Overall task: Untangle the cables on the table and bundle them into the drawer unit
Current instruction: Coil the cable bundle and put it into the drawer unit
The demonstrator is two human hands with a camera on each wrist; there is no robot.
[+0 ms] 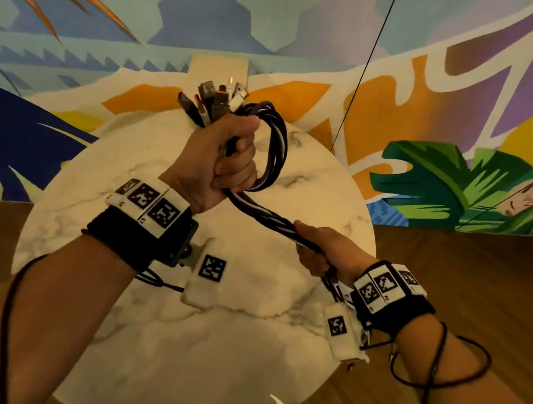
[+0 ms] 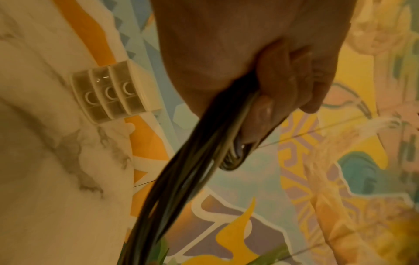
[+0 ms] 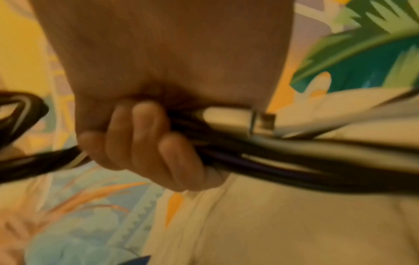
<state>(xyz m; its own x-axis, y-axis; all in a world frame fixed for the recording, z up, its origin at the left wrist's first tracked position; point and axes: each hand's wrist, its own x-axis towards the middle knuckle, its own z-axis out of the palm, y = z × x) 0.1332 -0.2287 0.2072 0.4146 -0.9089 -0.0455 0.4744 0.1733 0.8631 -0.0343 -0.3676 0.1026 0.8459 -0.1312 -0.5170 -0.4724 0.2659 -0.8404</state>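
The left hand (image 1: 221, 158) was fisted round a bundle of cables (image 1: 264, 217), black, white and purple, held above the round marble desk (image 1: 203, 347). A cluster of plugs (image 1: 214, 100) stuck up out of the fist, and a loop of the cables curved down its right side. The right hand (image 1: 326, 253) gripped the same bundle lower down. The drawer unit (image 1: 219, 65) stood at the desk's far edge, against the painted wall (image 1: 284, 16).
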